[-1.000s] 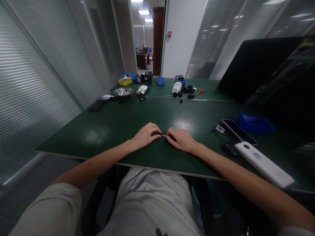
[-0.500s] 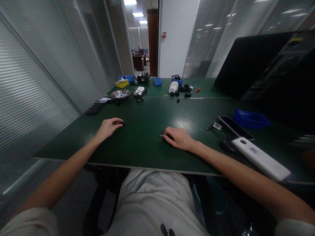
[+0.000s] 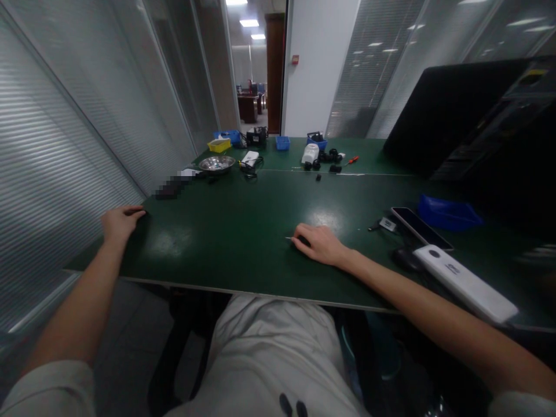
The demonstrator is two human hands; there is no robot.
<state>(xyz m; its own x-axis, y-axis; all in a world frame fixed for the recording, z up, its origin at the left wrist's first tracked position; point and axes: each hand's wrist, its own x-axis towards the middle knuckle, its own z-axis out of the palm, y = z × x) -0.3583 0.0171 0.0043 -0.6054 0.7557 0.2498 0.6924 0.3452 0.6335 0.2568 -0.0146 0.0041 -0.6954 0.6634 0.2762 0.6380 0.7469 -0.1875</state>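
Over the left end of the green table (image 3: 243,220), my left hand (image 3: 120,223) is closed in a pinch. A small dark thing shows at its fingertips, too small to name. My right hand (image 3: 320,244) rests on the table right of the middle, fingers curled around something. Only a thin pale metal tip (image 3: 288,238) juts out to the left from between thumb and forefinger; the rest is hidden in the hand.
To the right lie a phone (image 3: 420,227), a blue tray (image 3: 449,213), a long white device (image 3: 467,284) and a black mouse (image 3: 406,258). Farther back stand a metal bowl (image 3: 217,164), a yellow basket (image 3: 219,145), a screwdriver (image 3: 353,160) and a white adapter (image 3: 310,153).
My left hand has swept left, from near the table's middle to its left end, still pinched. My right hand has stayed in place with the thin tip. The view has shifted slightly.
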